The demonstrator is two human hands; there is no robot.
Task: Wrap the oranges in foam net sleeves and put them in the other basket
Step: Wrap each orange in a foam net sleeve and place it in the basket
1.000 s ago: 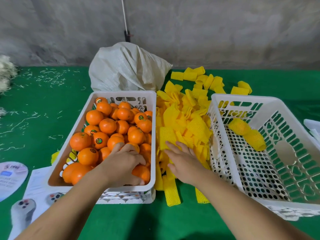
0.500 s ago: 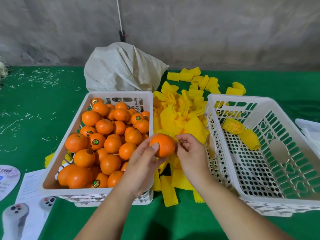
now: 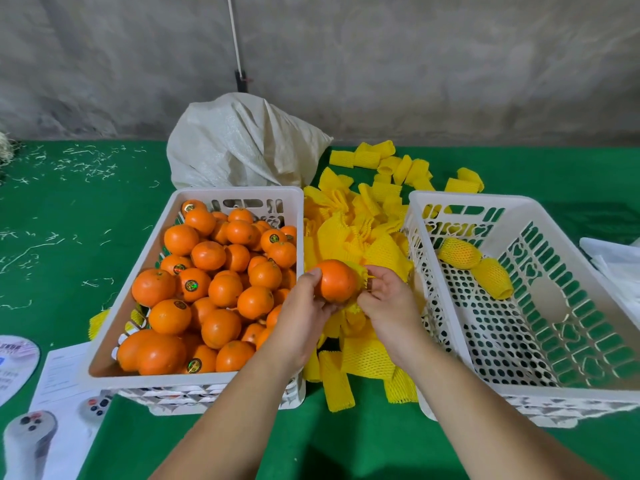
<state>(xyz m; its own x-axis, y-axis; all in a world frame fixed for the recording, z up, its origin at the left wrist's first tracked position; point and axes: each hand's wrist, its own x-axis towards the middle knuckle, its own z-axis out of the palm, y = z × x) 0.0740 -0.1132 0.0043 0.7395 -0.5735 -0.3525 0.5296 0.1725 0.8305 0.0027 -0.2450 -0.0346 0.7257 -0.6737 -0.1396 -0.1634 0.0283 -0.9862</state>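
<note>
Between two white baskets, the left hand (image 3: 304, 317) grips an orange (image 3: 335, 280) while the right hand (image 3: 389, 306) pinches a yellow sleeve (image 3: 360, 271) against it. Left basket (image 3: 239, 195) brims with oranges; right basket (image 3: 519, 206) holds two wrapped oranges (image 3: 474, 266).

left hand (image 3: 300, 318) gripping orange (image 3: 335, 280), right hand (image 3: 390, 308) pinching foam sleeve (image 3: 362, 277)
</note>
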